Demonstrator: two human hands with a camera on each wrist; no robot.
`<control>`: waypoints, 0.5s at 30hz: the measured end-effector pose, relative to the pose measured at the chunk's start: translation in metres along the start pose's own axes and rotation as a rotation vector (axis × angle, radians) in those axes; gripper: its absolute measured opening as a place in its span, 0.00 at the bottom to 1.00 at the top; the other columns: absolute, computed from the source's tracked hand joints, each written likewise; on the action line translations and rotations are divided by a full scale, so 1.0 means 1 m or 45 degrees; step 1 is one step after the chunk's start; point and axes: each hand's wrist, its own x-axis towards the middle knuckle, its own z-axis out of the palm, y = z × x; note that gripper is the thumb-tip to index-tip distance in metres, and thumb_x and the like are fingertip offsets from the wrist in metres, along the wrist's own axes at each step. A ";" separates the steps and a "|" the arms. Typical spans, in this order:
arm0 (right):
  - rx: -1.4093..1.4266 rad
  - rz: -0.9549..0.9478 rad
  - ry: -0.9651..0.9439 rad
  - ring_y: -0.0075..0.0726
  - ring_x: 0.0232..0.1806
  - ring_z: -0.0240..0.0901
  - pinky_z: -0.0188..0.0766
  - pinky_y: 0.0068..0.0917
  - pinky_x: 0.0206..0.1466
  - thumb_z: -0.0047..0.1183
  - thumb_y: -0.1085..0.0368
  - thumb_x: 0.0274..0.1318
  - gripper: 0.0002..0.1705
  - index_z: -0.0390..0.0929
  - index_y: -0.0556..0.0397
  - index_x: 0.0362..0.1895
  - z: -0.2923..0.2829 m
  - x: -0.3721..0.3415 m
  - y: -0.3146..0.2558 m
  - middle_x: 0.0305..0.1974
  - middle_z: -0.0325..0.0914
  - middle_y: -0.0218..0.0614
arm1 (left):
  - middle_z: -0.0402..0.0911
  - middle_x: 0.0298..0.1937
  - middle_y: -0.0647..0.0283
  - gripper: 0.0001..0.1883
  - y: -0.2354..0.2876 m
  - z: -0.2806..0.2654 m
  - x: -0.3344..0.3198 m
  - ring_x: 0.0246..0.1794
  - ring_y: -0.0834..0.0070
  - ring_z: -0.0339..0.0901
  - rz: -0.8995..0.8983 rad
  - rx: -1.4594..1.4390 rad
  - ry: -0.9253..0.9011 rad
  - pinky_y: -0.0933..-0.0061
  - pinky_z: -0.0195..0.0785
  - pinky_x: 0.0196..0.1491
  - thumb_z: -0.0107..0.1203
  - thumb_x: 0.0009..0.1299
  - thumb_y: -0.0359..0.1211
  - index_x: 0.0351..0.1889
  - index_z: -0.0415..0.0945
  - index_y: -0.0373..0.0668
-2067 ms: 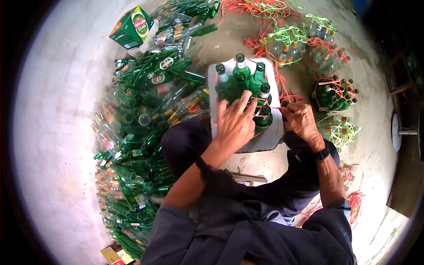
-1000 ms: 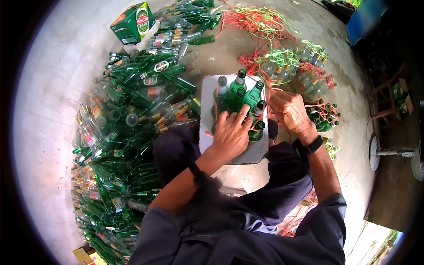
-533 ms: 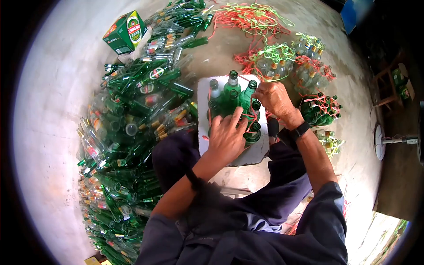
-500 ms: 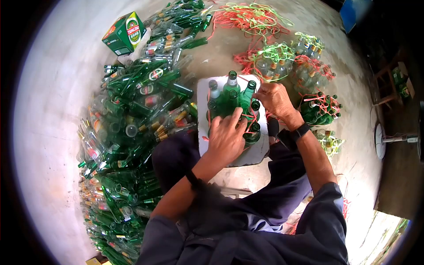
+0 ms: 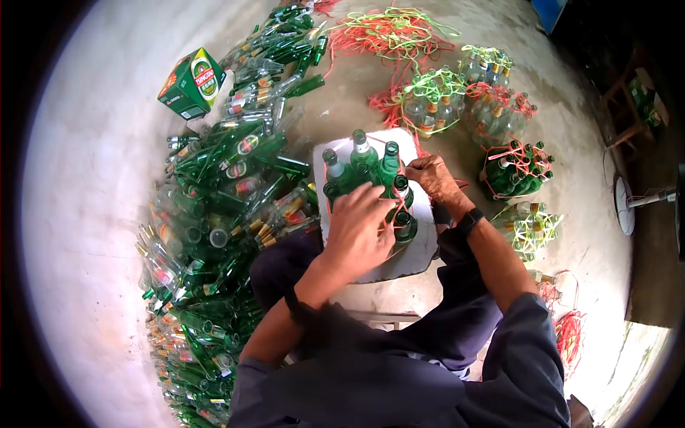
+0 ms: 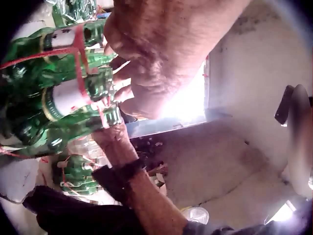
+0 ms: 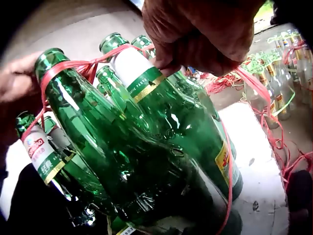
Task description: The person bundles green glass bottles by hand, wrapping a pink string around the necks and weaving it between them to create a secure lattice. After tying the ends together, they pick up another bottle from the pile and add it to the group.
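Observation:
A cluster of green glass beer bottles (image 5: 389,164) stands upright on a white slab (image 5: 421,246) before the person's knees. Red plastic string (image 7: 73,64) loops round their necks, as the right wrist view shows, and runs down one side. My left hand (image 5: 353,228) lies over the near left bottle tops, thumb apart and fingers at the necks; it hides several bottles. At the cluster's right side, my right hand (image 5: 437,182) pinches the red string, whose strip comes out beyond the curled fingers (image 7: 200,36) in the right wrist view.
A heap of loose bottles (image 5: 214,285) covers the floor at left, below a green beer carton (image 5: 193,83). Tied bundles (image 5: 517,171) stand at right near a fan (image 5: 624,203). Tangled red and green string (image 5: 389,32) lies at the far side.
My right hand has come up and in from the slab's right side to the bottle necks. My left hand stays over the bottles, its fingers shifted slightly. The head view has shifted.

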 end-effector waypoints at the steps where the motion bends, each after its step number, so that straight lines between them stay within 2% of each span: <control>1: 0.019 0.001 -0.044 0.15 0.24 0.56 0.57 0.27 0.25 0.62 0.64 0.60 0.14 0.81 0.62 0.26 0.000 0.001 0.000 0.18 0.64 0.20 | 0.75 0.60 0.50 0.18 -0.006 -0.001 0.007 0.61 0.53 0.73 0.019 -0.145 0.033 0.52 0.63 0.59 0.62 0.57 0.30 0.47 0.79 0.40; 2: 0.082 -0.017 -0.043 0.14 0.24 0.55 0.57 0.28 0.25 0.61 0.65 0.60 0.14 0.78 0.62 0.24 0.001 -0.001 0.001 0.19 0.63 0.18 | 0.80 0.59 0.45 0.12 -0.007 -0.006 0.018 0.58 0.50 0.77 -0.060 -0.242 -0.002 0.56 0.68 0.61 0.61 0.61 0.31 0.42 0.82 0.39; 4: -0.253 -0.289 -0.005 0.17 0.23 0.57 0.61 0.30 0.26 0.66 0.62 0.56 0.17 0.79 0.61 0.21 0.003 0.002 0.003 0.16 0.65 0.25 | 0.78 0.62 0.41 0.09 -0.027 0.004 0.030 0.58 0.47 0.78 -0.200 -0.514 -0.160 0.56 0.70 0.61 0.58 0.63 0.30 0.39 0.81 0.38; 5: 0.051 -0.061 0.010 0.17 0.23 0.59 0.63 0.30 0.27 0.68 0.60 0.54 0.18 0.80 0.61 0.22 0.009 0.010 0.017 0.16 0.67 0.28 | 0.75 0.66 0.40 0.07 -0.027 0.002 0.038 0.61 0.48 0.78 -0.264 -0.621 -0.232 0.58 0.71 0.61 0.56 0.65 0.30 0.38 0.80 0.37; 6: 0.087 -0.122 0.007 0.19 0.23 0.60 0.66 0.30 0.29 0.69 0.57 0.53 0.20 0.80 0.62 0.24 0.012 0.019 0.033 0.16 0.69 0.30 | 0.73 0.68 0.39 0.07 -0.030 0.005 0.043 0.63 0.49 0.77 -0.270 -0.662 -0.275 0.60 0.72 0.60 0.56 0.66 0.31 0.36 0.79 0.36; 8: -0.277 -0.346 -0.075 0.27 0.21 0.68 0.70 0.32 0.31 0.66 0.50 0.56 0.24 0.81 0.62 0.26 0.013 0.031 0.047 0.19 0.76 0.34 | 0.77 0.63 0.40 0.06 -0.042 0.021 0.048 0.67 0.51 0.74 -0.202 -0.667 -0.335 0.61 0.73 0.59 0.56 0.66 0.30 0.34 0.78 0.35; 9: -0.266 -0.337 -0.072 0.27 0.21 0.68 0.70 0.32 0.31 0.66 0.50 0.56 0.24 0.81 0.62 0.26 0.011 0.034 0.051 0.19 0.76 0.34 | 0.77 0.63 0.40 0.06 -0.049 0.028 0.049 0.67 0.51 0.74 -0.206 -0.665 -0.349 0.61 0.73 0.59 0.56 0.66 0.30 0.34 0.78 0.35; 11: -0.748 -0.551 -0.221 0.39 0.26 0.78 0.75 0.35 0.36 0.61 0.44 0.60 0.28 0.82 0.60 0.28 0.009 0.039 0.054 0.25 0.82 0.41 | 0.81 0.57 0.44 0.05 -0.056 0.032 0.053 0.70 0.53 0.71 -0.174 -0.740 -0.453 0.61 0.73 0.58 0.56 0.66 0.29 0.33 0.78 0.36; 12: -0.736 -0.548 -0.225 0.39 0.26 0.78 0.75 0.35 0.36 0.61 0.44 0.60 0.28 0.82 0.60 0.28 0.011 0.040 0.055 0.25 0.82 0.41 | 0.83 0.51 0.47 0.04 -0.057 0.033 0.051 0.72 0.56 0.69 -0.237 -0.872 -0.465 0.61 0.74 0.57 0.57 0.65 0.27 0.32 0.77 0.36; 14: -0.792 -0.364 -0.084 0.48 0.34 0.82 0.78 0.36 0.42 0.57 0.38 0.59 0.32 0.84 0.59 0.30 0.016 0.041 0.052 0.31 0.84 0.46 | 0.83 0.50 0.48 0.04 -0.049 0.024 0.053 0.67 0.53 0.74 -0.102 -0.716 -0.381 0.62 0.74 0.54 0.59 0.65 0.27 0.32 0.75 0.36; 15: -0.747 -0.329 -0.156 0.49 0.34 0.82 0.78 0.37 0.44 0.62 0.39 0.55 0.31 0.85 0.59 0.32 0.012 0.040 0.050 0.30 0.82 0.50 | 0.83 0.50 0.48 0.04 -0.050 0.026 0.052 0.67 0.53 0.74 -0.107 -0.709 -0.380 0.62 0.74 0.54 0.59 0.65 0.27 0.32 0.75 0.36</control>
